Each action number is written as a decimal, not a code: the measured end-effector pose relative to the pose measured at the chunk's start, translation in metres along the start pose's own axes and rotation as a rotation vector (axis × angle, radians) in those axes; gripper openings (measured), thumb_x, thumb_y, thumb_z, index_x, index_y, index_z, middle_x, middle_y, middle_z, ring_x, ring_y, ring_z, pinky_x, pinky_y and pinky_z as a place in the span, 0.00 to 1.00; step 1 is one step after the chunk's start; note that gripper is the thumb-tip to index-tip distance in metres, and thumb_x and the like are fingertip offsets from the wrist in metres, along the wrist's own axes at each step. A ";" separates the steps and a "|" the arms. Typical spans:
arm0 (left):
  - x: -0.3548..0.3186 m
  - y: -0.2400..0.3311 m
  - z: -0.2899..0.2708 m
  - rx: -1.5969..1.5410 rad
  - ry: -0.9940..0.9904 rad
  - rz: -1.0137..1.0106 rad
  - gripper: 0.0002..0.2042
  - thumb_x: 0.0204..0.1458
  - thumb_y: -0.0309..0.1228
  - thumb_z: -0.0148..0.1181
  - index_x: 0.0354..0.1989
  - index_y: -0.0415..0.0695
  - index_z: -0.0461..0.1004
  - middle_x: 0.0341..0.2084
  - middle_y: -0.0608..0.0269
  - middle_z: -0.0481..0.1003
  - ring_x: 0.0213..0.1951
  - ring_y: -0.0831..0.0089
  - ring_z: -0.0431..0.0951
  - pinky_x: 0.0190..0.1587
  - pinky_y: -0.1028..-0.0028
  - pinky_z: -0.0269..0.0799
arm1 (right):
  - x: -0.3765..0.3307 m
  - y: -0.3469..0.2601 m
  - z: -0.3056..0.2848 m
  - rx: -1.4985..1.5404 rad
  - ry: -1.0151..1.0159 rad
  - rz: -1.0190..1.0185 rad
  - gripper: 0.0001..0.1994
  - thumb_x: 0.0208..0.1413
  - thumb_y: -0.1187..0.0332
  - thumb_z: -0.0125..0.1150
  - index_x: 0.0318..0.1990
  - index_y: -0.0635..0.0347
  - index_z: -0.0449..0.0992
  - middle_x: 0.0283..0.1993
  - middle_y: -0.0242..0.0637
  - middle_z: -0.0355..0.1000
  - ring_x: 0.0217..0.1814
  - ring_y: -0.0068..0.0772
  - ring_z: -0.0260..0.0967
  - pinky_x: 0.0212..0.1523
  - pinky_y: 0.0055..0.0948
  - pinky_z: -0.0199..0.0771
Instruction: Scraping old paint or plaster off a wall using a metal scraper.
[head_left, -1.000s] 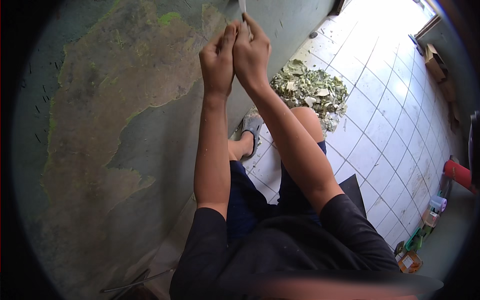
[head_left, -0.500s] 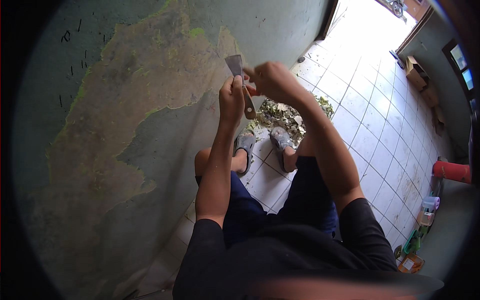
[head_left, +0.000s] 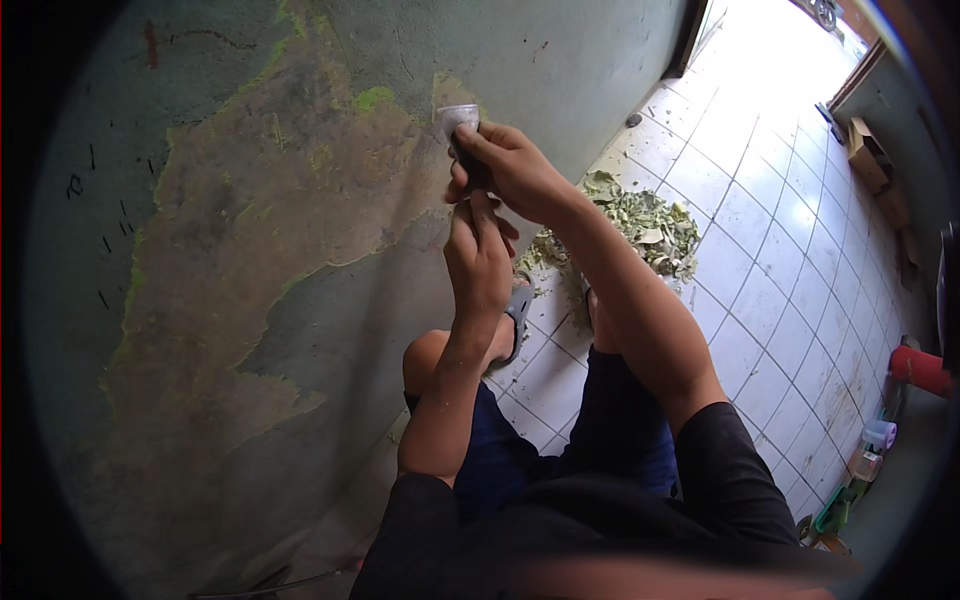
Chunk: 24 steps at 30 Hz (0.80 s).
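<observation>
A paint scraper (head_left: 459, 117) with a pale metal blade is held up in front of the wall, blade end away from me. My right hand (head_left: 508, 168) grips it close to the blade, the thumb lying on the metal. Below it, my left hand (head_left: 478, 250) has its fingers curled in at the lower end of the scraper's handle, which the two hands mostly hide. Just beyond the blade is the green-grey wall (head_left: 570, 80), with a large bare brownish patch (head_left: 250, 210) edged in bright green.
A heap of peeled paint flakes (head_left: 650, 230) lies on the white tiled floor (head_left: 760, 260) past my feet; a grey clog (head_left: 518, 320) shows on my left foot. Along the right wall are cardboard boxes (head_left: 868, 155), a red cylinder (head_left: 918, 371) and plastic containers (head_left: 873, 445).
My right hand has moved left and taken hold of the scraper near its blade. My left hand has slid down from the blade toward the handle's end. The view has shifted slightly.
</observation>
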<state>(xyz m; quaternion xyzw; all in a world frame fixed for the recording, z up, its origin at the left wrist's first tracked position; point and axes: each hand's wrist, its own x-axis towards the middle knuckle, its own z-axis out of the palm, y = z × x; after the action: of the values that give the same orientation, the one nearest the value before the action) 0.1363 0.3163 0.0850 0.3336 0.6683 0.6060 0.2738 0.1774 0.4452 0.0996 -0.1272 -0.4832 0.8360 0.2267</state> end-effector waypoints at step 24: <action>-0.010 -0.044 0.009 -0.046 0.192 0.248 0.19 0.74 0.44 0.41 0.43 0.40 0.69 0.22 0.70 0.65 0.22 0.83 0.61 0.25 0.76 0.58 | 0.010 0.017 0.039 0.238 0.070 0.021 0.18 0.74 0.53 0.51 0.35 0.57 0.68 0.20 0.21 0.56 0.17 0.14 0.47 0.17 0.20 0.48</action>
<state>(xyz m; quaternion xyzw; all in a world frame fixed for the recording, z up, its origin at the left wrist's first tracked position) 0.1450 0.3124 0.0401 0.3477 0.6311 0.6792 0.1394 0.1471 0.4136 0.1041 -0.1335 -0.3708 0.8849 0.2482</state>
